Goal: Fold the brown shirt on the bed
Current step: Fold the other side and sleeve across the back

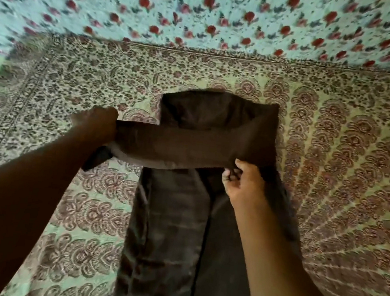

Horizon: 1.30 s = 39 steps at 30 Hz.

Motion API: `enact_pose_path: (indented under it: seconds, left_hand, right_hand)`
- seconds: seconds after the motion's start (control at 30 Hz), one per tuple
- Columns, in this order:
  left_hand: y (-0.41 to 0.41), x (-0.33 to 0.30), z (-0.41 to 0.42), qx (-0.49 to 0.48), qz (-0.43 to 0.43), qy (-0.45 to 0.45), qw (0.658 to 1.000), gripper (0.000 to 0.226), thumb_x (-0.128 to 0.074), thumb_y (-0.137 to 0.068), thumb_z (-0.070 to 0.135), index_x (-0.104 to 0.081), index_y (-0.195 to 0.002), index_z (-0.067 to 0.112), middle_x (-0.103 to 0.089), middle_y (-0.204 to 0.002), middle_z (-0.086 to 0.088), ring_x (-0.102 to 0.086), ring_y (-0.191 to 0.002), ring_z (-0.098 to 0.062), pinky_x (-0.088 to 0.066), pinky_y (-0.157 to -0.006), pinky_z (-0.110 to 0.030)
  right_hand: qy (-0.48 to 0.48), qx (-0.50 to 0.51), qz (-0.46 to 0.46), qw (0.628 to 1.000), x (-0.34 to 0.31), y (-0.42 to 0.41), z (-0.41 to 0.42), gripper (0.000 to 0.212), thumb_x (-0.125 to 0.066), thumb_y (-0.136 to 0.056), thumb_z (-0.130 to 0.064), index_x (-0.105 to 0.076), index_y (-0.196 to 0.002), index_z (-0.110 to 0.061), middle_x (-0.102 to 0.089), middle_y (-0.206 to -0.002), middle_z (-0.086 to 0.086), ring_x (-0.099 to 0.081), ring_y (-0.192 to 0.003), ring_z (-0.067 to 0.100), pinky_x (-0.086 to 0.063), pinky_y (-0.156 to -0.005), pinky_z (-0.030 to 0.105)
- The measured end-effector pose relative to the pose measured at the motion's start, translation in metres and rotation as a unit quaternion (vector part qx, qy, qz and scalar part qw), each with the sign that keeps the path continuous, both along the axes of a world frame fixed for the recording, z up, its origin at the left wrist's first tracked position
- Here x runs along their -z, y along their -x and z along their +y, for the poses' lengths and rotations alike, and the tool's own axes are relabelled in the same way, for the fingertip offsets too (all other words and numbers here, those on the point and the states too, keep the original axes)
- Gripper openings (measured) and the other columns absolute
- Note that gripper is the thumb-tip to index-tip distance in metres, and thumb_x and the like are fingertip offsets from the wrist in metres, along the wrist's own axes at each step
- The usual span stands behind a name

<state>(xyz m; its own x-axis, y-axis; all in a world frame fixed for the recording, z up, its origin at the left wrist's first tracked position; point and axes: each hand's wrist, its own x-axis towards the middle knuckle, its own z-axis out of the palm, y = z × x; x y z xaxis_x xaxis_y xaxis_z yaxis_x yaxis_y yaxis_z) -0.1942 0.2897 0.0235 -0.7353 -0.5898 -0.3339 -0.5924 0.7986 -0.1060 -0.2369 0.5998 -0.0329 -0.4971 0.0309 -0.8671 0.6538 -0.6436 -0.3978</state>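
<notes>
Patterned bed cover (333, 163) under everything, floral sheet (204, 15) beyond at far edge of bed. Brown shirt (181, 219) laid lengthwise mid-bed, collar end toward far edge, sides already folded in to a narrow strip. Sleeve (177, 148) stretched crosswise over chest, lifted off the body. Left hand (97, 124) closed on cuff end, out past shirt's left edge; fingers wrapped tight, cloth bunched in fist. Right hand (241, 182) pinching sleeve's near edge by the right shoulder, fingers (228, 176) together on fabric. Risks, judged only: sleeve longer than strip width, so cuff overhangs left edge unless doubled back. Too much pull from left hand likely drags right shoulder fold open or skews whole strip toward left edge of bed. Bunched cuff likely sets down creased if not flattened. Loose tail (96, 158) hanging under left wrist could get trapped beneath. Soft bed: no firm backing, so folds shift easily.
</notes>
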Motion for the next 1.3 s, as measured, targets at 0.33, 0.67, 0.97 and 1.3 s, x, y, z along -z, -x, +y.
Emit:
enact_pose_path:
  seconds: [0.33, 0.67, 0.97, 1.3]
  left_hand:
    - [-0.001, 0.048, 0.045, 0.146, 0.14, -0.126, 0.971, 0.055, -0.071, -0.088, 0.021, -0.048, -0.138, 0.012, -0.051, -0.138, -0.015, -0.052, -0.124, -0.038, -0.053, -0.091, -0.051]
    - [0.012, 0.088, 0.163, 0.23, 0.177, -0.165, 0.943, 0.038, -0.048, -0.102, 0.039, -0.052, -0.135, 0.019, -0.051, -0.139, -0.005, -0.047, -0.129, -0.029, -0.041, -0.103, -0.05]
    - [-0.002, 0.102, 0.251, 0.212, 0.169, -0.42, 0.866, 0.031, -0.05, -0.105, 0.026, -0.049, -0.135, 0.022, -0.065, -0.091, -0.005, -0.065, -0.079, -0.029, -0.055, -0.068, -0.037]
    - [-0.025, 0.111, 0.293, 0.063, 0.142, -0.429, 0.89, 0.037, -0.063, -0.098, 0.016, -0.062, -0.135, 0.016, -0.063, -0.132, -0.01, -0.066, -0.112, -0.029, -0.054, -0.099, -0.04]
  right_hand:
    - [0.03, -0.092, 0.006, 0.995, 0.007, -0.017, -0.085, 0.015, -0.068, -0.093, -0.001, -0.063, -0.107, -0.001, -0.066, -0.104, 0.017, -0.064, -0.093, 0.029, -0.058, -0.067, 0.039]
    - [-0.677, -0.354, 0.231, 0.603, 0.04, -0.053, 0.042, 0.032, -0.074, -0.081, -0.037, -0.063, -0.103, -0.017, -0.065, -0.111, 0.01, -0.062, -0.107, 0.035, -0.055, -0.083, 0.045]
    - [-0.653, -0.534, 0.234, 0.483, 0.05, -0.094, 0.107, 0.033, -0.071, -0.078, -0.016, -0.066, -0.11, -0.017, -0.067, -0.102, 0.009, -0.068, -0.089, 0.033, -0.054, -0.076, 0.04]
    - [-0.695, -0.499, 0.146, 0.497, 0.051, -0.191, 0.142, 0.063, -0.071, -0.075, -0.037, -0.048, -0.128, -0.014, -0.051, -0.123, 0.013, -0.052, -0.113, 0.033, -0.051, -0.083, 0.046]
